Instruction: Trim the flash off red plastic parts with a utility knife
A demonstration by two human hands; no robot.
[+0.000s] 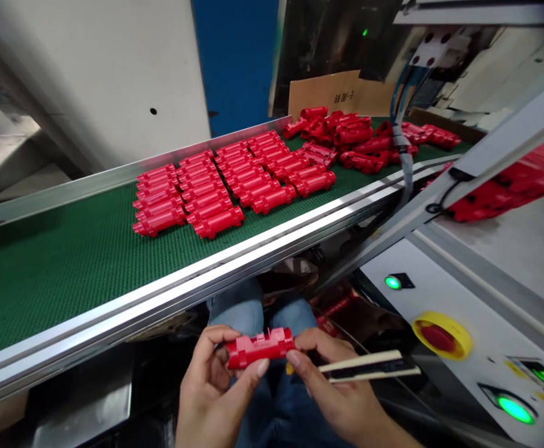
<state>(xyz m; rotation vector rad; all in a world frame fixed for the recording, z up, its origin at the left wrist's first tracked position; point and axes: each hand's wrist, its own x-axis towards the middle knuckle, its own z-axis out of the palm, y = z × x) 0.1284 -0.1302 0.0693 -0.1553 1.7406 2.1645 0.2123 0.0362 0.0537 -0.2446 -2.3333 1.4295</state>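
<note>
Low in the head view, both hands hold one red plastic part over my lap. My left hand grips its left end with curled fingers. My right hand pinches its right end and also holds a flat cream and black blade-like tool that points right. On the green conveyor belt above, several matching red parts lie in neat rows. A loose heap of red parts sits at the belt's far right end.
An aluminium rail edges the belt in front of me. At right a white control panel carries a red emergency stop button and green lit buttons. More red parts lie behind a slanted metal bar. Cardboard stands at the back.
</note>
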